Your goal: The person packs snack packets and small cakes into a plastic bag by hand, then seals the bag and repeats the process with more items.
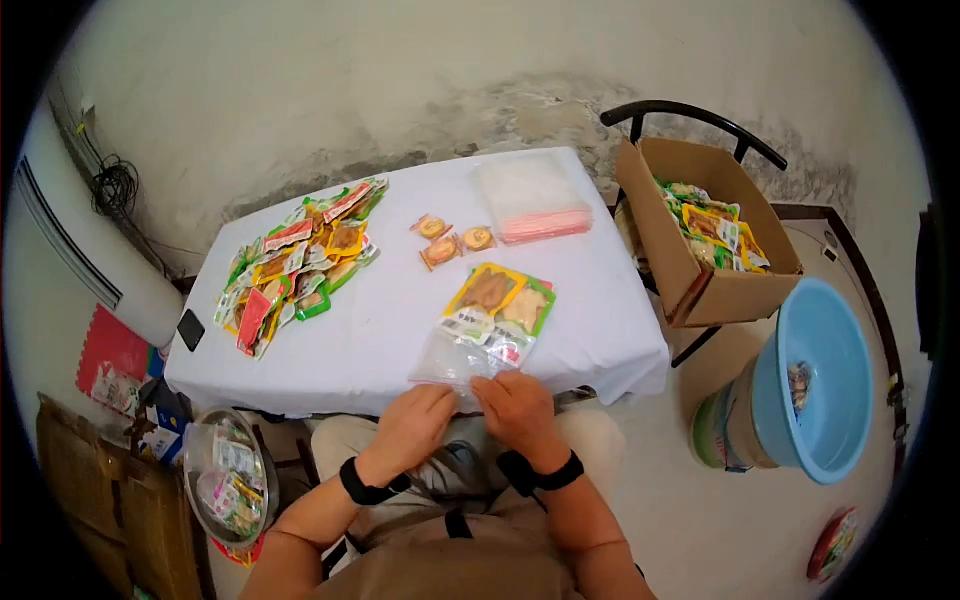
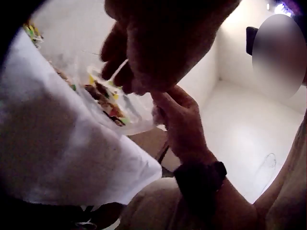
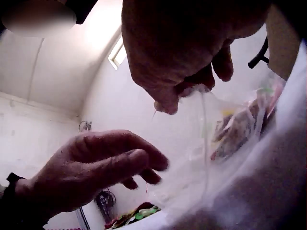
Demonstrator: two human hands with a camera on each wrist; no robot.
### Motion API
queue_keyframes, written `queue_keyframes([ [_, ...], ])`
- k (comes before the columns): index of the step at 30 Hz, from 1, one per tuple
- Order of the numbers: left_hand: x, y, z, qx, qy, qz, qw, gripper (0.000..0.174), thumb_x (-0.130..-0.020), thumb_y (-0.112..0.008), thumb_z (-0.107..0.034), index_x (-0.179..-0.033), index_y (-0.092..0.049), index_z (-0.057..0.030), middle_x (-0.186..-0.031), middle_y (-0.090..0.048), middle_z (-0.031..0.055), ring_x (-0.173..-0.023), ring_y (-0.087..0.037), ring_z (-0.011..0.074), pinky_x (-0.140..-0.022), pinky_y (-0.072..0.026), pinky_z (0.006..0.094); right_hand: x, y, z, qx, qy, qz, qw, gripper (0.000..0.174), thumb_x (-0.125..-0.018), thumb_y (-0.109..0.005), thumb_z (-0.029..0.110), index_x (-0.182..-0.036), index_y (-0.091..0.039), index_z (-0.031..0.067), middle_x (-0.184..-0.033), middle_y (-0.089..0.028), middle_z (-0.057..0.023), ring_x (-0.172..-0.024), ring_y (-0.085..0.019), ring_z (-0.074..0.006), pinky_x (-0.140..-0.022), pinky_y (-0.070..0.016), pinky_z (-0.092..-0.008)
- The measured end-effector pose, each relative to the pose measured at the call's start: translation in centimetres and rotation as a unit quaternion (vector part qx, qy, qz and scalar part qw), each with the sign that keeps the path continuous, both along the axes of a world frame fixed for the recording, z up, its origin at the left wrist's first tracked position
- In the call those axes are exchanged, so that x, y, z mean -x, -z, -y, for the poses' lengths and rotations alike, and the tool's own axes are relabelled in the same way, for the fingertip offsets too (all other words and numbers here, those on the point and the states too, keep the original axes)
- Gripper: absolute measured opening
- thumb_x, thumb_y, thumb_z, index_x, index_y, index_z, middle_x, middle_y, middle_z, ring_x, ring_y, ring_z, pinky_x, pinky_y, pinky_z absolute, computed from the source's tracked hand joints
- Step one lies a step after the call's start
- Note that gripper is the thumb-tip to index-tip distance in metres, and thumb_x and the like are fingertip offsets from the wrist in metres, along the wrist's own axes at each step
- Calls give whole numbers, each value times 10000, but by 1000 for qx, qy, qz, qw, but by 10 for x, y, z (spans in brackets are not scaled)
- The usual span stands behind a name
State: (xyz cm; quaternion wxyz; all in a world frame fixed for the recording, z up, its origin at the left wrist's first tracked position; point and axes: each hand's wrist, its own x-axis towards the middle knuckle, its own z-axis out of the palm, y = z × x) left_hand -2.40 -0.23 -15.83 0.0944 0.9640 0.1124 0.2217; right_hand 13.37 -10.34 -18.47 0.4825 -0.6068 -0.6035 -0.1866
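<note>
A clear plastic bag [image 1: 447, 361] lies at the table's front edge, its mouth toward the person. Inside it are a yellow-edged food packet [image 1: 487, 289] and a green-edged one [image 1: 524, 308], side by side. My right hand [image 1: 517, 408] pinches the bag's mouth near its right corner, thumb against fingers, seen close in the right wrist view. My left hand [image 1: 415, 425] is beside it at the left part of the mouth. In the right wrist view the left hand's fingers [image 3: 144, 155] are fairly straight, with fingertips right by the plastic.
On the white-clothed table [image 1: 370, 340] are a heap of packets [image 1: 300, 260], several round wrapped cakes [image 1: 440, 250] and a stack of clear bags [image 1: 532, 195]. A carton of packets [image 1: 660, 250] stands right, beside a blue basin [image 1: 830, 390]. A metal bowl [image 1: 265, 500] sits left.
</note>
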Motion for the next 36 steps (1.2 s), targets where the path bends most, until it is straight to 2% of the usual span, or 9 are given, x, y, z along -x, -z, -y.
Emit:
queue_keyframes([
  [4,29,6,-25,-105,3,127,986,518,-654,-751,-109,-1118,-536,-25,-1092,-560,157,-975,-555,341,-823,-460,426,6,9,26,158,-3,20,987,319,-700,-709,102,-1009,-632,102,-807,-548,-70,-729,-545,-252,-621,-443,-368],
  [8,19,10,-42,-121,-3,-9,993,756,-665,-731,-134,-1332,-382,-60,-1308,-453,174,-1081,-501,310,-880,-421,395,8,15,37,242,43,56,968,388,-726,-668,111,-1107,-597,107,-922,-546,-77,-868,-531,-243,-720,-416,-377],
  [14,7,30,-48,-59,0,-69,996,540,-757,-618,-76,-1273,-460,-66,-1166,-535,107,-1028,-525,278,-844,-455,380,-13,20,26,237,80,203,947,231,-775,-550,125,-1003,-578,95,-863,-522,-44,-826,-516,-210,-687,-402,-327],
  [18,10,41,-60,-74,27,-30,996,350,-756,-586,-78,-1105,-560,-61,-955,-563,80,-882,-543,258,-749,-467,349,-28,-6,24,257,52,197,945,151,-756,-561,108,-905,-570,90,-838,-523,-48,-810,-526,-222,-658,-414,-344],
  [20,10,37,-67,-71,39,-19,996,288,-744,-569,-81,-1031,-584,-57,-889,-553,82,-837,-543,258,-713,-467,351,-35,-17,21,244,-1,103,964,133,-739,-570,73,-871,-561,76,-824,-528,-87,-786,-542,-268,-636,-437,-389],
  [27,-39,-77,-114,-10,-5,151,989,92,-808,-569,-71,-896,-595,-54,-807,-543,135,-780,-546,324,-678,-452,412,-97,-115,-30,120,-1,18,993,176,-836,-565,51,-1012,-575,49,-838,-599,-158,-764,-587,-362,-663,-477,-392],
  [29,-58,-111,-129,10,-5,163,987,80,-830,-564,-90,-885,-605,-50,-803,-552,139,-767,-548,332,-676,-449,412,-111,-153,-44,142,-10,-61,988,181,-838,-573,70,-1017,-568,44,-803,-619,-188,-735,-611,-348,-648,-479,-390],
  [32,-71,-148,-135,28,-16,184,982,96,-844,-572,-119,-866,-615,-36,-804,-567,144,-766,-560,335,-677,-454,398,-143,-167,-66,156,-54,-155,974,116,-841,-578,46,-953,-580,13,-744,-624,-105,-660,-601,-202,-617,-481,-308],
  [36,-70,-155,-144,84,-17,166,982,148,-849,-593,-164,-878,-632,-24,-831,-600,155,-778,-587,315,-688,-460,380,-159,-163,-77,160,-140,-248,945,97,-852,-582,57,-929,-590,-1,-747,-610,-44,-657,-559,-116,-610,-475,-265],
])
